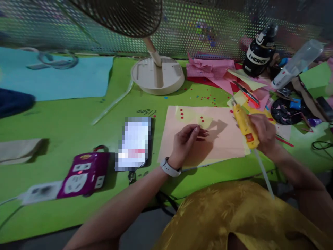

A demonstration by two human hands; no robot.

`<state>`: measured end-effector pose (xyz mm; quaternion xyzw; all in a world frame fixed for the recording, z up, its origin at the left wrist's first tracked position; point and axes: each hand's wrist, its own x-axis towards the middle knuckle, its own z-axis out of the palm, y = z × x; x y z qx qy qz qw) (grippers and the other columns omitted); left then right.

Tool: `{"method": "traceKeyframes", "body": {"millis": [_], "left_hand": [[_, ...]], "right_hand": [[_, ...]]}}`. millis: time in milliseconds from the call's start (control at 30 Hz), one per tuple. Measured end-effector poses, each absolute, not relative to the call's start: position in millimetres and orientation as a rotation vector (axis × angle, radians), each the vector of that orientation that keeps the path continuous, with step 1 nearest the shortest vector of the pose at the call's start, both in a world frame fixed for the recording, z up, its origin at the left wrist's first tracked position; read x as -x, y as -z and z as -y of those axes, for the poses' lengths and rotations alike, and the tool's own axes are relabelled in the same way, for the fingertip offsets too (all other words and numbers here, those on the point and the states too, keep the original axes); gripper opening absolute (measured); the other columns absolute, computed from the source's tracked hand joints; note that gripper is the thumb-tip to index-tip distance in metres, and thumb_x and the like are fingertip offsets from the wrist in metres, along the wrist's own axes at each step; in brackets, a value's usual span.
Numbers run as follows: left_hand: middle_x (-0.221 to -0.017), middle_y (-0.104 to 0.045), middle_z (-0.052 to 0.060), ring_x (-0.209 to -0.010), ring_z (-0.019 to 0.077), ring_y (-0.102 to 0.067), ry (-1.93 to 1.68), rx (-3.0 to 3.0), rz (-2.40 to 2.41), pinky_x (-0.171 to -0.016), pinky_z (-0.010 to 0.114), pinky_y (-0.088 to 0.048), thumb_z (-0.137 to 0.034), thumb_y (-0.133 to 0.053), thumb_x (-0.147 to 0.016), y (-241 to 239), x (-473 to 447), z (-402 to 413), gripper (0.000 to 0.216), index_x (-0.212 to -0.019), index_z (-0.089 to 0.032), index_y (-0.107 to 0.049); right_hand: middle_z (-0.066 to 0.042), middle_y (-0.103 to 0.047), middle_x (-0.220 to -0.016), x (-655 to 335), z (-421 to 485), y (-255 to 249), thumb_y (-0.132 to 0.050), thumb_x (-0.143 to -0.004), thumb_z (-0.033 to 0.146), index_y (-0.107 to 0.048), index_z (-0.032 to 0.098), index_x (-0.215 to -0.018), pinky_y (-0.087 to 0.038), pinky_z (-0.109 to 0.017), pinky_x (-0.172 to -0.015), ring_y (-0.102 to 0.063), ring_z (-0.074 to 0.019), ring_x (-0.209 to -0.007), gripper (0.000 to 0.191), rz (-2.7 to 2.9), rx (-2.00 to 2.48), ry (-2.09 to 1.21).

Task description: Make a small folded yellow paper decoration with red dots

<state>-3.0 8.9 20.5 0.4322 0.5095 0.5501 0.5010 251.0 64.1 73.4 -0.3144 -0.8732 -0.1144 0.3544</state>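
My right hand (264, 133) is wrapped round a yellow hot glue gun (243, 121), its nozzle tilted away from me. A translucent glue stick (264, 173) juts from the gun's rear. Over a pale pink sheet (229, 142), my left hand (183, 144) has its thumb and index finger pressed together; whatever they pinch is too small to make out. Just beyond those fingertips, a pale yellow paper piece (191, 121) lies on the sheet. Several tiny red squares (181, 114) sit on it in two small groups.
A phone (135, 142) and a purple power socket box (85, 173) lie left on the green table. Behind stands a fan base (158, 78). Paper scraps (210, 67), an orange cutter knife (247, 93), a black bottle (257, 55) and a clear bottle (299, 64) crowd the back right.
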Motion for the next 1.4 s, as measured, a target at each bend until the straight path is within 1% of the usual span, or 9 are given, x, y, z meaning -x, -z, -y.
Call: {"method": "traceKeyframes", "body": {"millis": [167,300,533,800,933,1033,1167,1267,1400], "left_hand": [[-0.083,-0.076,0.007,-0.074,0.0191,-0.074,-1.338,-1.012,-1.268,-0.067,0.033,-0.063,-0.052,-0.068,-0.084,-20,3,-10,0.037,-0.092,-0.016,-0.063],[-0.084,-0.076,0.007,-0.074,0.0184,-0.074,-1.33,-1.005,-1.282,-0.066,0.031,-0.063,-0.049,-0.068,-0.085,-19,3,-10,0.034,-0.092,-0.016,-0.064],[-0.085,-0.076,0.008,-0.072,0.0186,-0.074,-1.304,-0.982,-1.325,-0.066,0.031,-0.063,-0.046,-0.068,-0.085,-18,5,-10,0.03,-0.093,-0.017,-0.064],[-0.084,-0.076,0.008,-0.071,0.0182,-0.074,-1.306,-0.969,-1.309,-0.063,0.029,-0.063,-0.046,-0.068,-0.085,-19,5,-11,0.03,-0.092,-0.017,-0.064],[-0.083,-0.076,0.007,-0.07,0.0175,-0.073,-1.304,-0.959,-1.306,-0.064,0.029,-0.062,-0.046,-0.068,-0.085,-20,5,-11,0.031,-0.092,-0.016,-0.064],[-0.084,-0.076,0.007,-0.07,0.0163,-0.073,-1.311,-0.956,-1.288,-0.065,0.028,-0.061,-0.046,-0.068,-0.085,-19,4,-10,0.031,-0.092,-0.016,-0.064],[-0.084,-0.075,0.007,-0.072,0.0174,-0.073,-1.317,-0.972,-1.259,-0.065,0.03,-0.061,-0.047,-0.067,-0.085,-17,4,-11,0.032,-0.093,-0.016,-0.063],[-0.084,-0.076,0.008,-0.072,0.0177,-0.073,-1.324,-0.983,-1.229,-0.065,0.031,-0.062,-0.047,-0.067,-0.085,-15,4,-12,0.032,-0.094,-0.017,-0.063],[-0.084,-0.076,0.008,-0.071,0.0174,-0.073,-1.329,-0.995,-1.195,-0.065,0.03,-0.062,-0.049,-0.068,-0.083,-12,3,-14,0.035,-0.094,-0.016,-0.063]], "right_hand": [[-0.012,-0.066,-0.106,-304,-77,-82,-0.053,-0.09,0.028,-0.053,0.02,-0.117,-0.052,-0.036,-0.079,-0.063,-0.0235,-0.098,0.028,2.188,1.069,0.331],[-0.012,-0.067,-0.114,-361,-77,-58,-0.054,-0.088,0.029,-0.053,0.021,-0.126,-0.053,-0.035,-0.075,-0.067,-0.0234,-0.092,0.039,2.353,1.395,0.189],[-0.02,-0.067,-0.115,-422,-86,-31,-0.063,-0.081,0.03,-0.056,0.011,-0.13,-0.047,-0.034,-0.075,-0.065,-0.0267,-0.099,0.053,2.163,1.923,0.396],[-0.021,-0.064,-0.124,-447,-97,-65,-0.077,-0.076,0.027,-0.057,0.01,-0.133,-0.048,-0.03,-0.079,-0.066,-0.0199,-0.09,0.063,2.311,1.945,-0.327],[-0.021,-0.066,-0.121,-427,-86,-95,-0.077,-0.077,0.028,-0.063,0.012,-0.125,-0.047,-0.035,-0.082,-0.066,-0.0247,-0.098,0.053,2.376,1.978,-0.175],[-0.013,-0.072,-0.103,-381,-79,-101,-0.07,-0.084,0.037,-0.069,0.017,-0.105,-0.048,-0.033,-0.074,-0.068,-0.0219,-0.086,0.03,2.376,1.928,-0.127],[-0.008,-0.073,-0.104,-308,-80,-85,-0.059,-0.089,0.051,-0.064,0.021,-0.11,-0.047,-0.03,-0.066,-0.068,-0.0221,-0.083,0.037,2.644,1.669,-0.288],[-0.012,-0.072,-0.099,-273,-89,-68,-0.056,-0.089,0.058,-0.064,0.017,-0.104,-0.042,-0.03,-0.058,-0.068,-0.0266,-0.084,0.044,2.724,1.709,-0.144],[-0.012,-0.07,-0.091,-258,-101,-55,-0.057,-0.091,0.047,-0.064,0.018,-0.094,-0.038,-0.03,-0.055,-0.067,-0.0259,-0.082,0.03,2.746,1.728,-0.061]]}}
